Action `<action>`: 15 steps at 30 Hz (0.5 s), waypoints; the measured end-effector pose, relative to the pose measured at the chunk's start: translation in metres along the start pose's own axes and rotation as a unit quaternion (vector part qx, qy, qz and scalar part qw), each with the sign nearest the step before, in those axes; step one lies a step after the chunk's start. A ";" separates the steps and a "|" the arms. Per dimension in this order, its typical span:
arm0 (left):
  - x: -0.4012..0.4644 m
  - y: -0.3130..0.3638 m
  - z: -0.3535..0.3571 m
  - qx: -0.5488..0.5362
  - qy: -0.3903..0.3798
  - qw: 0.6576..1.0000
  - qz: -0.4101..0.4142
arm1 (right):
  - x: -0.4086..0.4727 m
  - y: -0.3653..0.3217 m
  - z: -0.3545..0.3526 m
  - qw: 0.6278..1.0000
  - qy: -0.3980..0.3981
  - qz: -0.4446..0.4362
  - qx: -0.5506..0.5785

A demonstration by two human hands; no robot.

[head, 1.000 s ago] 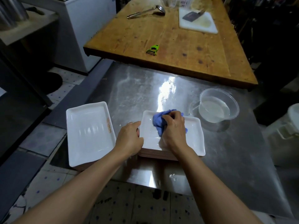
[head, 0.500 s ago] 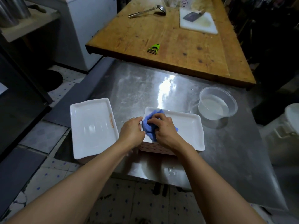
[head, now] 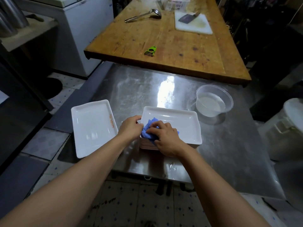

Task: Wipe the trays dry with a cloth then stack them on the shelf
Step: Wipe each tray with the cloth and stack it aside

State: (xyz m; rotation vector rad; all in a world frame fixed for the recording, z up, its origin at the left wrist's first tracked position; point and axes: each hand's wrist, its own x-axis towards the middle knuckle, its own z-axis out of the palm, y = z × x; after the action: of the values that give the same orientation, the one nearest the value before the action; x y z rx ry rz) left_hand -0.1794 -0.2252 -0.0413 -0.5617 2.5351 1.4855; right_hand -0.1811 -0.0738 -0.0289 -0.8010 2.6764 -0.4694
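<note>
At the centre of the frame, a blue cloth (head: 150, 132) is pressed onto the left end of the top white tray (head: 178, 125) of a stack, bunched under the curled fingers of the right hand (head: 164, 136). The tray's left rim is pinched by the left hand (head: 131, 128). A second white tray (head: 93, 126) lies left of it on the steel table (head: 229, 153); a clear tub of water (head: 213, 102) stands at right.
</note>
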 end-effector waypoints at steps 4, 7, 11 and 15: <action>-0.002 0.004 0.007 0.086 0.050 0.995 0.008 | -0.009 0.008 0.004 0.999 0.031 -0.009 -0.035; 0.000 0.006 0.008 0.115 0.064 0.991 0.013 | -0.020 0.023 0.001 0.998 0.052 0.016 -0.039; 0.000 0.005 0.009 0.140 0.062 0.988 0.017 | -0.047 0.057 -0.008 0.990 0.095 0.079 -0.067; 0.001 0.007 0.009 0.158 0.067 0.985 0.030 | -0.056 0.079 -0.020 0.982 0.115 0.120 -0.090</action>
State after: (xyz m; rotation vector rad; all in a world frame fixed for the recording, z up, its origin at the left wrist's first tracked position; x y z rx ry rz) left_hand -0.1839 -0.2147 -0.0408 -0.5556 2.8368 1.0598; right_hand -0.1810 0.0254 -0.0311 -0.4820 3.0138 -0.2770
